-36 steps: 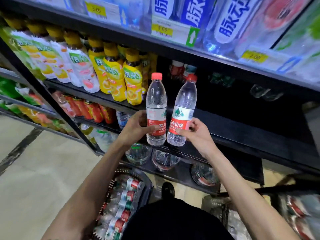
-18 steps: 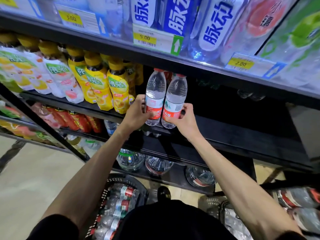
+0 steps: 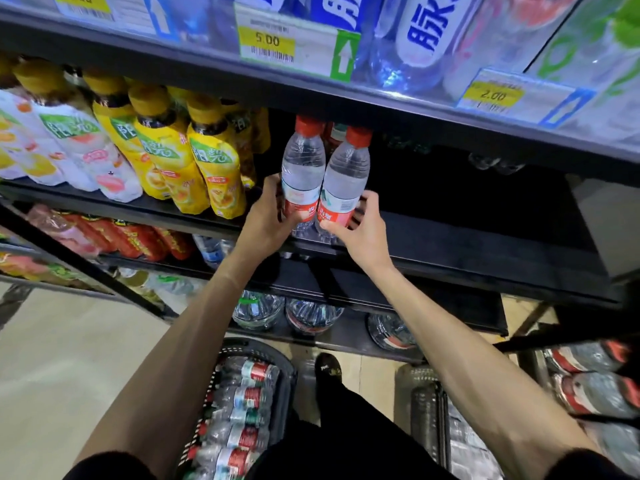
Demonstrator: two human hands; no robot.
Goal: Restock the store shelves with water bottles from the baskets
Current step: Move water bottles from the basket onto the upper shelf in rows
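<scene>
— Where are the two bottles?

— Upright and side by side, touching each other, with their bases at the front lip of the dark middle shelf [image 3: 450, 244]. I can't tell whether they sit fully on it. The left water bottle [image 3: 303, 164] and the right water bottle [image 3: 348, 171] are both clear, with red caps and red-and-white labels.

— And the hands?

— The left hand [image 3: 266, 220] grips the left water bottle low on its label. Its fingers [image 3: 274, 184] curl round the far left side and the thumb lies across the front. The right hand [image 3: 362, 233] holds the right water bottle at the same height, fingers [image 3: 371, 199] wrapped round its right side and thumb on the label.

— What stands next to them?

— Just to the left, on the same shelf, is a row of yellow juice bottles [image 3: 214, 168] with yellow caps. More red caps show dimly behind the pair.

— Above?

— On the upper shelf's edge there is a 5.00 price tag [image 3: 266, 41] and, further right, a 2.00 price tag [image 3: 493, 95], with blue-lettered drink bottles [image 3: 420, 32] behind them.

— Below?

— Large water bottles [image 3: 258, 308] stand on the bottom shelf. On the floor, between the forearms, a dark basket [image 3: 289, 372] holds small water bottles lying on their sides, just left of the person's shoe [image 3: 328, 368]. A second basket [image 3: 429, 403] is at the right, its contents blurred.
</scene>
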